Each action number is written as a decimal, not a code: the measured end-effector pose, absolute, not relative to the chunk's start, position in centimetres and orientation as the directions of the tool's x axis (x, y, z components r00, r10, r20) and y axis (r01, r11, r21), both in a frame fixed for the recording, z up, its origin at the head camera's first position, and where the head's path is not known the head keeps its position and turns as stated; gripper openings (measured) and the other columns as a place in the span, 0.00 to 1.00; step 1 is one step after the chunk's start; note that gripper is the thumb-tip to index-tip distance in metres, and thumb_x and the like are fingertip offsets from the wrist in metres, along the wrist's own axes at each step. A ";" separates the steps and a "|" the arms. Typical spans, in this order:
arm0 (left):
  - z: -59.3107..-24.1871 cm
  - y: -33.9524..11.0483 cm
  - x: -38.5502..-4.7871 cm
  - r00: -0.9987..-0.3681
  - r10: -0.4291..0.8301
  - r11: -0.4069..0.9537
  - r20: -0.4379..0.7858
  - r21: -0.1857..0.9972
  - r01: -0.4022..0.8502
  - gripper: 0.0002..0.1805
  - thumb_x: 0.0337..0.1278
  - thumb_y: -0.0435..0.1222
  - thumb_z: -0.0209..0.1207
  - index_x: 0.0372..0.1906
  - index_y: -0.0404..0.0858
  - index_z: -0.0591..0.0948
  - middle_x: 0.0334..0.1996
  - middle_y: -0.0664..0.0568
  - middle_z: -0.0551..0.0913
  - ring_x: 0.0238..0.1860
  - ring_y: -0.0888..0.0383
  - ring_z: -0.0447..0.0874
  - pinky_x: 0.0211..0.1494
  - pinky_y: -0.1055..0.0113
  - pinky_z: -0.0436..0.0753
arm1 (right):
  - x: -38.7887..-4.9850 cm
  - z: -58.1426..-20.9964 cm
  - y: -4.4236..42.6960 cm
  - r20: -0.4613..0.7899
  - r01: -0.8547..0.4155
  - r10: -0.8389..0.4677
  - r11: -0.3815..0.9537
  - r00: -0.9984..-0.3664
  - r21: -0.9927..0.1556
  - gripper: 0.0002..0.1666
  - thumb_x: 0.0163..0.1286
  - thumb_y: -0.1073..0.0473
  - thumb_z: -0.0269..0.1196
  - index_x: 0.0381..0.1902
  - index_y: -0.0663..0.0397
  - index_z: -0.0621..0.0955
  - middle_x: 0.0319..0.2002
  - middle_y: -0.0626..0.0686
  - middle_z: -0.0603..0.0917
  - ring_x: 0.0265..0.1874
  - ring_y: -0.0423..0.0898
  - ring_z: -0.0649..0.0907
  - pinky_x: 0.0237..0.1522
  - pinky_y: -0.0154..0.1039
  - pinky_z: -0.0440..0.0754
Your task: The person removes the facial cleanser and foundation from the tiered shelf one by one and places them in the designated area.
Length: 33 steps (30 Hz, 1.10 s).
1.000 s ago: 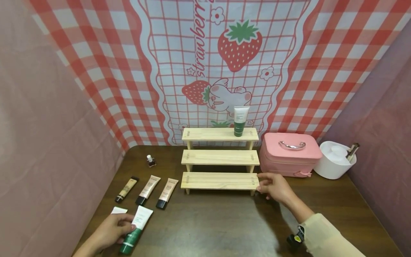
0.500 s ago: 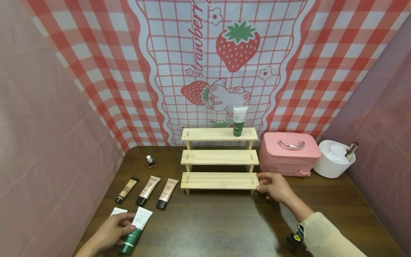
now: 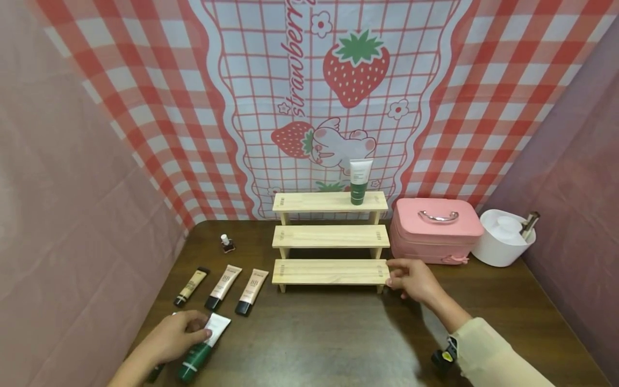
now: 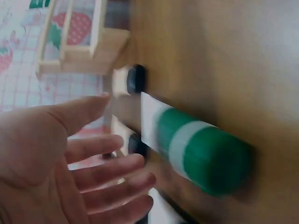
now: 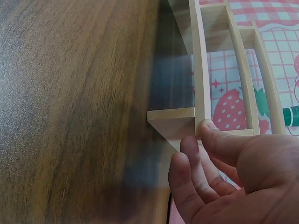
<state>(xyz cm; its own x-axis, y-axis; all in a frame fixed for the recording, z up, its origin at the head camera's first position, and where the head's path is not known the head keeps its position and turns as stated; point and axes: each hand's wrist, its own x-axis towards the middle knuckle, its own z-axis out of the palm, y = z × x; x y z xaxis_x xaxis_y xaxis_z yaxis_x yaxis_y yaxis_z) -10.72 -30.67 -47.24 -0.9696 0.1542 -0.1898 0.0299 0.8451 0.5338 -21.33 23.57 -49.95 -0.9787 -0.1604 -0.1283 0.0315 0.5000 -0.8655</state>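
Observation:
My left hand (image 3: 175, 337) hovers over a white-and-green squeeze tube (image 3: 197, 357) at the table's front left. In the left wrist view its fingers (image 4: 110, 172) are spread and relaxed, apart from the lying tube (image 4: 203, 151). A second tube's green cap (image 3: 156, 372) peeks out below that hand, the rest mostly covered. With thumb and fingers, my right hand (image 3: 417, 282) grips the right end of the lowest step of a three-tier wooden display rack (image 3: 330, 273). Another white-and-green tube (image 3: 359, 183) stands upright on the top tier, right of centre.
Left of the rack lie two BB cream tubes (image 3: 252, 292) and a gold tube (image 3: 192, 286). A small dark bottle with a white cap (image 3: 227, 243) is behind them. Right of the rack stand a pink case (image 3: 437, 228) and a white holder (image 3: 500, 250) with brushes.
My left hand, which held the front tube with its thumb, has loosened and shifted slightly right over it, covering more of the second tube. My right hand keeps its place on the rack.

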 end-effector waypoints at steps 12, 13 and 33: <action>-40.4 -18.2 -21.6 -0.940 0.303 0.772 0.158 0.537 0.339 0.21 0.67 0.48 0.65 0.58 0.40 0.84 0.51 0.48 0.88 0.50 0.51 0.86 0.53 0.51 0.84 | -21.3 -49.9 23.7 -0.129 0.040 -0.143 0.507 -0.981 -0.861 0.29 0.63 0.70 0.71 0.62 0.70 0.79 0.39 0.62 0.89 0.28 0.48 0.86 0.21 0.46 0.85; -39.9 -16.9 -22.6 -0.934 0.318 0.757 0.162 0.550 0.353 0.23 0.67 0.48 0.65 0.60 0.40 0.83 0.53 0.47 0.87 0.52 0.49 0.85 0.56 0.49 0.83 | -21.3 -49.9 23.6 -0.130 0.039 -0.144 0.507 -0.981 -0.861 0.29 0.63 0.70 0.71 0.62 0.70 0.79 0.39 0.62 0.89 0.28 0.47 0.86 0.21 0.46 0.85; -35.1 -0.9 -32.8 -0.966 0.210 0.514 0.150 0.823 0.240 0.31 0.68 0.48 0.65 0.71 0.45 0.72 0.63 0.47 0.79 0.63 0.50 0.80 0.60 0.54 0.84 | -21.4 -49.8 23.4 -0.115 0.024 -0.146 0.517 -0.983 -0.856 0.28 0.62 0.71 0.71 0.60 0.70 0.80 0.35 0.60 0.89 0.28 0.48 0.85 0.19 0.45 0.83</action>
<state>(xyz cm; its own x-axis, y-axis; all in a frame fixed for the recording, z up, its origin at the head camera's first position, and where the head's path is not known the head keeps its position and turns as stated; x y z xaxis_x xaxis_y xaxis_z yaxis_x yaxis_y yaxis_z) -32.81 -0.85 -35.10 -0.9661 0.2100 0.1503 0.2399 0.5143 0.8234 -21.36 23.38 -49.75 -0.9826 -0.1457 -0.1155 0.0239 0.5170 -0.8556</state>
